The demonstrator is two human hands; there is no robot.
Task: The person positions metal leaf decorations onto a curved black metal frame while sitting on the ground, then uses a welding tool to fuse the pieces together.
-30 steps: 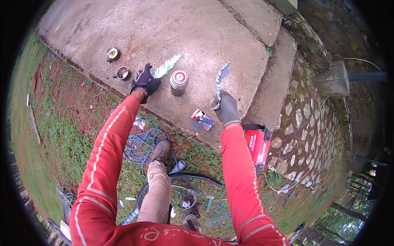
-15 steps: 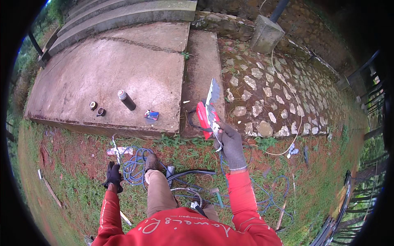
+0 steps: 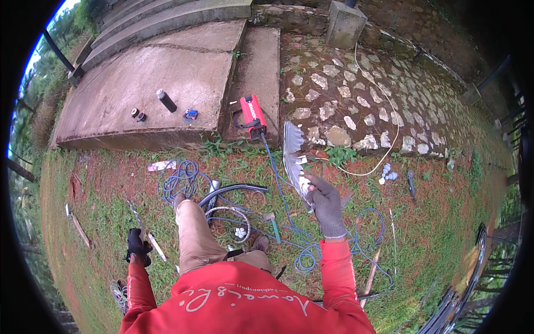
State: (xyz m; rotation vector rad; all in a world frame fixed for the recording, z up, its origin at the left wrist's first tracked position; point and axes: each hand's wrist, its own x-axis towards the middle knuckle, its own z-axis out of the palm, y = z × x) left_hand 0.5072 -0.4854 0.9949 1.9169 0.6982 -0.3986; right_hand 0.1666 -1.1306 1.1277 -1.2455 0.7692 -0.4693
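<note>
My left hand [image 3: 137,245], in a black glove, is closed around the lower end of a thin, twisted silver strip [image 3: 135,213]. It hangs over the grass left of my leg. My right hand [image 3: 325,206], in a grey glove, pinches the lower end of a silver-grey sheet piece [image 3: 291,156]. That piece has a scalloped edge and white patches, and it points up and away from me. Just beyond it, a red portable welding machine [image 3: 253,114] with a black strap stands on the concrete ledge, a blue cable trailing from it.
Blue cable coils [image 3: 182,181], black tubing [image 3: 236,187] and a green-handled hammer [image 3: 273,225] lie around my feet. A dark flask [image 3: 167,101], two cups [image 3: 138,114] and a small blue-red pack [image 3: 191,114] stand on the concrete slab [image 3: 139,72]. A stone-set slope [image 3: 356,106] rises at right.
The view has shifted and I have stepped. My right hand and the sheet piece have moved right, uncovering the welding machine. My left hand has gone lower and left with the twisted strip.
</note>
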